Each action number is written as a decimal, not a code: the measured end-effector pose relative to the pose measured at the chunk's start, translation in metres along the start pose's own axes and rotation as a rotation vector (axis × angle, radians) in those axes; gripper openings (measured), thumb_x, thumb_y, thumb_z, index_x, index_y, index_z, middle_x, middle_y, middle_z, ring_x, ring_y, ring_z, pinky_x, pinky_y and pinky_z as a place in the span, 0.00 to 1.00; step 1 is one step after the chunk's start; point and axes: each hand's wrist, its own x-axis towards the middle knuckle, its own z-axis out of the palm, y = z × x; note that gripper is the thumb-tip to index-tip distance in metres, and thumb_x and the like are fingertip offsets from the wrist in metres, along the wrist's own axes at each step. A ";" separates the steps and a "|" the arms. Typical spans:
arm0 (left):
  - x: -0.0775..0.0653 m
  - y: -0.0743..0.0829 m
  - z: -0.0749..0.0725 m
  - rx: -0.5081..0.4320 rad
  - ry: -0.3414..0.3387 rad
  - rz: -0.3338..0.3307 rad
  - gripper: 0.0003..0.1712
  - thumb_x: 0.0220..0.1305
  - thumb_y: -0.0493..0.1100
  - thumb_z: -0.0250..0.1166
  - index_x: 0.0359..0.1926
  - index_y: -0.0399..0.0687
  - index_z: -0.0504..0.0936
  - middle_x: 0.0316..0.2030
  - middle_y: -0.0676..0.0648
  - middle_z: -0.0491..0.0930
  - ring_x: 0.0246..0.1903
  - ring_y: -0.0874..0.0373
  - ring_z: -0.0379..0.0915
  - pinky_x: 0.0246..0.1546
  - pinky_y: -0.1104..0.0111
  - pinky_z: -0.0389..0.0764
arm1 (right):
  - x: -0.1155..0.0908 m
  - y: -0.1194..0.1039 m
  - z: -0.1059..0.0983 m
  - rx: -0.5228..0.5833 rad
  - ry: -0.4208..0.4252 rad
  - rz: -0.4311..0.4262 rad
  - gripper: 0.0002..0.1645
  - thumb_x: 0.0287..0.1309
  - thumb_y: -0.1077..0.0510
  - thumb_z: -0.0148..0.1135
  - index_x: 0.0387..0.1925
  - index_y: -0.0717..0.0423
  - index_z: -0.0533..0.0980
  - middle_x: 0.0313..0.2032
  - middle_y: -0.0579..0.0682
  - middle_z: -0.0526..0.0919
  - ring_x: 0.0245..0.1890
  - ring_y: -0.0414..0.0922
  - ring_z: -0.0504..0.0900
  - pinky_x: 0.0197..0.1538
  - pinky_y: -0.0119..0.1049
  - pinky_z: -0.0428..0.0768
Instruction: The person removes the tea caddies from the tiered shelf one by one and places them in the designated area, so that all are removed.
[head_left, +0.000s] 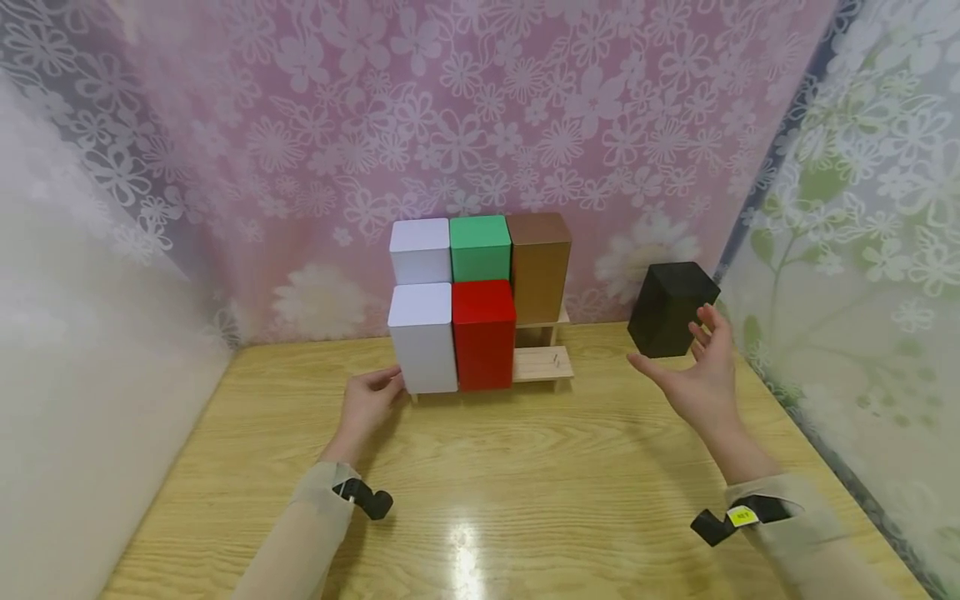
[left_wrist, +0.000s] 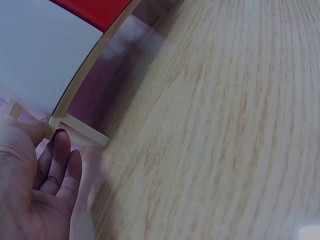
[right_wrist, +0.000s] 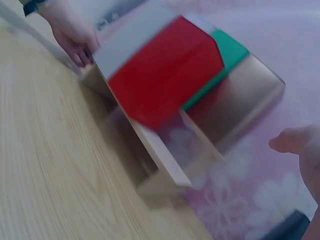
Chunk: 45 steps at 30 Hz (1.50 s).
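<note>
A stepped wooden rack carries several upright boxes. On its lower step stand a white box and a red box; behind them are a second white box, a green box and a brown box. My left hand pinches the left end of the lower step, thumb above and fingers beneath, as the left wrist view shows. Off to the right, my right hand is spread beside a black box on the table. Whether it touches that box cannot be told.
The wooden table meets a pink flowered curtain right behind the rack. A pale patterned curtain borders the right side, near the black box. The right part of the lower step bears no box.
</note>
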 end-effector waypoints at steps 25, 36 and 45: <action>-0.006 0.000 0.002 -0.024 0.016 -0.011 0.18 0.73 0.47 0.72 0.56 0.41 0.90 0.48 0.40 0.89 0.44 0.50 0.87 0.35 0.74 0.83 | -0.026 -0.054 0.102 0.084 -0.163 -0.094 0.70 0.51 0.55 0.86 0.83 0.55 0.48 0.80 0.54 0.56 0.78 0.57 0.59 0.77 0.59 0.60; -0.004 -0.001 0.001 -0.059 0.009 -0.014 0.17 0.72 0.46 0.73 0.55 0.41 0.91 0.50 0.41 0.89 0.44 0.53 0.87 0.40 0.69 0.87 | -0.037 -0.064 0.149 0.141 -0.162 -0.079 0.69 0.48 0.55 0.87 0.82 0.56 0.51 0.78 0.58 0.59 0.76 0.57 0.62 0.76 0.61 0.61; -0.001 0.000 0.000 -0.057 0.005 0.000 0.17 0.73 0.46 0.72 0.55 0.41 0.91 0.50 0.41 0.89 0.46 0.53 0.87 0.43 0.68 0.87 | -0.046 -0.065 0.185 0.118 -0.156 -0.037 0.68 0.49 0.53 0.87 0.81 0.60 0.52 0.77 0.59 0.62 0.75 0.60 0.62 0.72 0.64 0.68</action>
